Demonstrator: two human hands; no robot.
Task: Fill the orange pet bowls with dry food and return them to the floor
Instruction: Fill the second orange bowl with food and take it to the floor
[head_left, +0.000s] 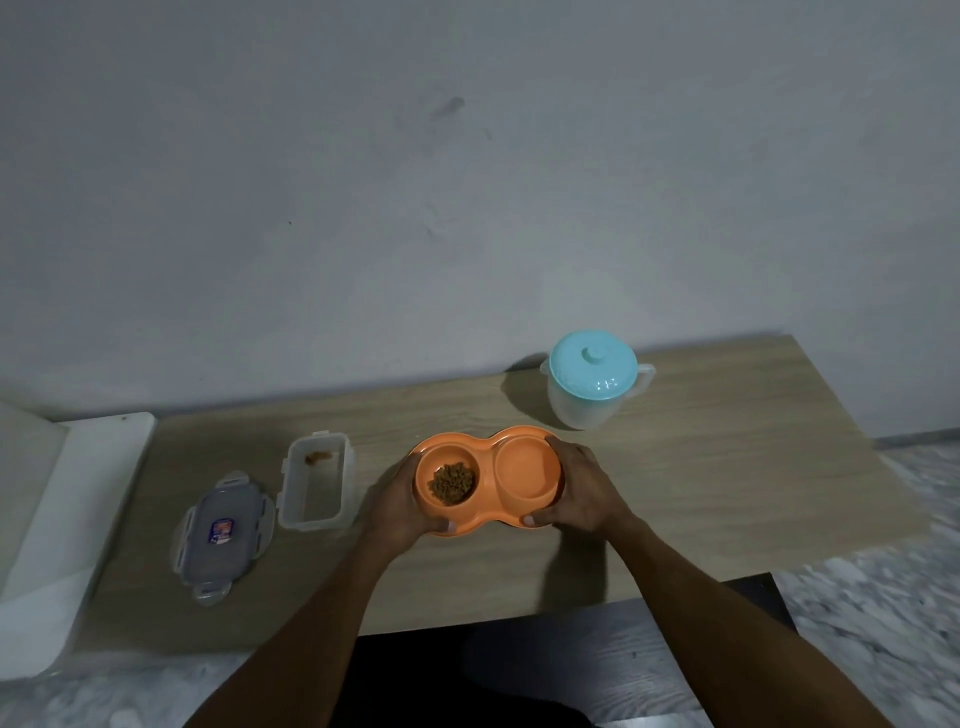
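An orange double pet bowl (488, 470) sits in the middle of the wooden table (701, 493). Its left cup holds a pile of brown dry food (452, 483); the right cup looks empty. My left hand (400, 499) grips the bowl's left end, thumb on the near rim. At the other end, my right hand (582, 488) grips with fingers curled over the far rim and thumb on the near rim. A clear food container (318, 486) stands open to the left, with only a few crumbs inside. Its lid (221, 535) lies beside it.
A translucent jug with a light blue lid (595, 382) stands at the back right of the table. A white object (57, 519) lies at the table's left end. A grey wall rises behind the table. Speckled floor (883, 597) shows to the right, a dark surface below the near edge.
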